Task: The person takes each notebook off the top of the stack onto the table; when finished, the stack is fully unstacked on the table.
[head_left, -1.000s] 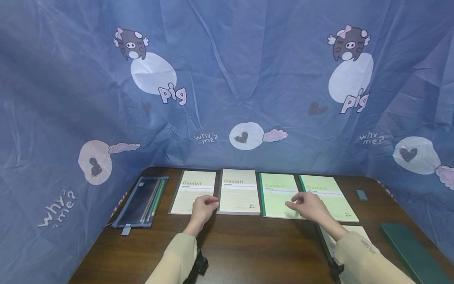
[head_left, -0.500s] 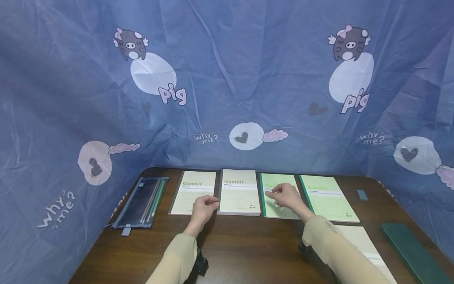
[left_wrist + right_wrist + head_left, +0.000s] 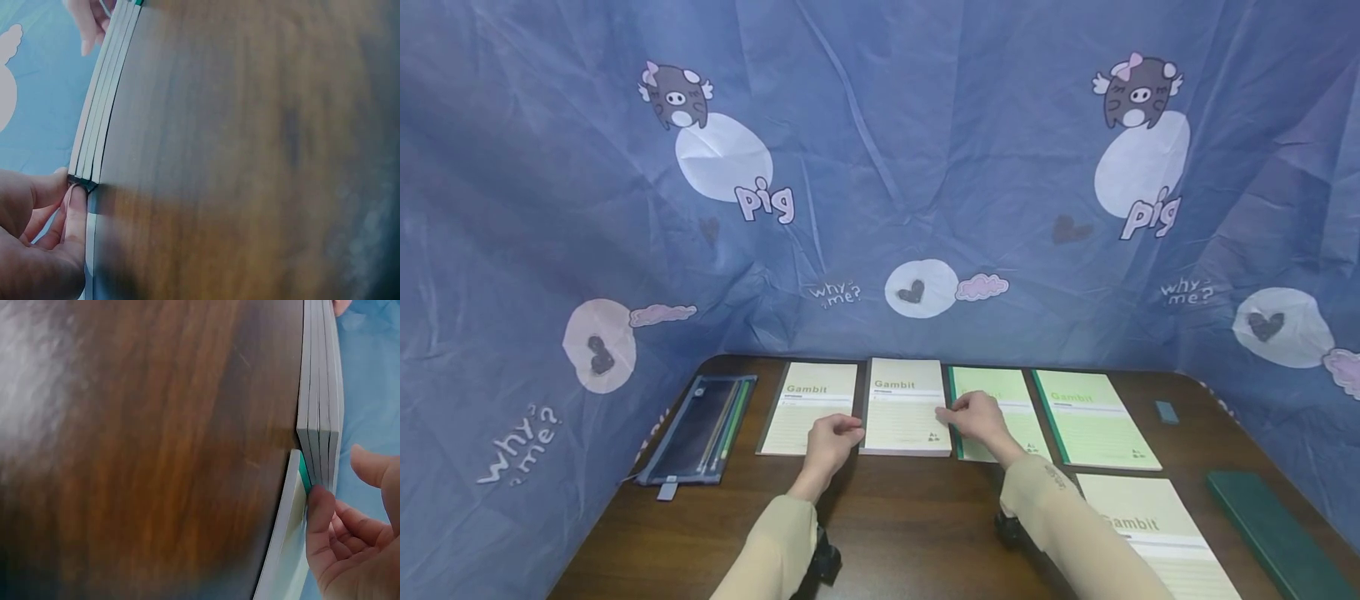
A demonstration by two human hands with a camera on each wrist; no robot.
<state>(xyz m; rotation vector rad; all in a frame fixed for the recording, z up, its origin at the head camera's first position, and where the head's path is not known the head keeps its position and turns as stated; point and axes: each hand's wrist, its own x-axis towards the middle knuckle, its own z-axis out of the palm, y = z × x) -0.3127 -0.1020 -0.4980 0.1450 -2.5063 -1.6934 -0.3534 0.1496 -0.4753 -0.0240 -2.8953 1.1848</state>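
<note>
A stack of several white notebooks (image 3: 906, 400) with "Gambit" covers lies squared up in the middle of the row. At its left edge my left hand (image 3: 829, 450) grips the dark spine corner, thumb at the top cover and fingers against the side, as the left wrist view shows. My right hand (image 3: 981, 421) is at the stack's right edge, over a green notebook (image 3: 1003, 408). The right wrist view shows a right fingertip (image 3: 321, 499) right at the stack's side, with the right thumb (image 3: 365, 464) raised away from it.
Another white notebook (image 3: 816, 400) and a mesh pencil pouch (image 3: 696, 425) lie left. To the right are a second green-spined notebook (image 3: 1093, 417), a blue eraser (image 3: 1167, 412), a dark green case (image 3: 1270, 525) and a white notebook (image 3: 1157, 517) partly under the right sleeve.
My right hand has moved left across the green notebook to the white stack's right edge. My left hand has stayed at the stack's left edge.
</note>
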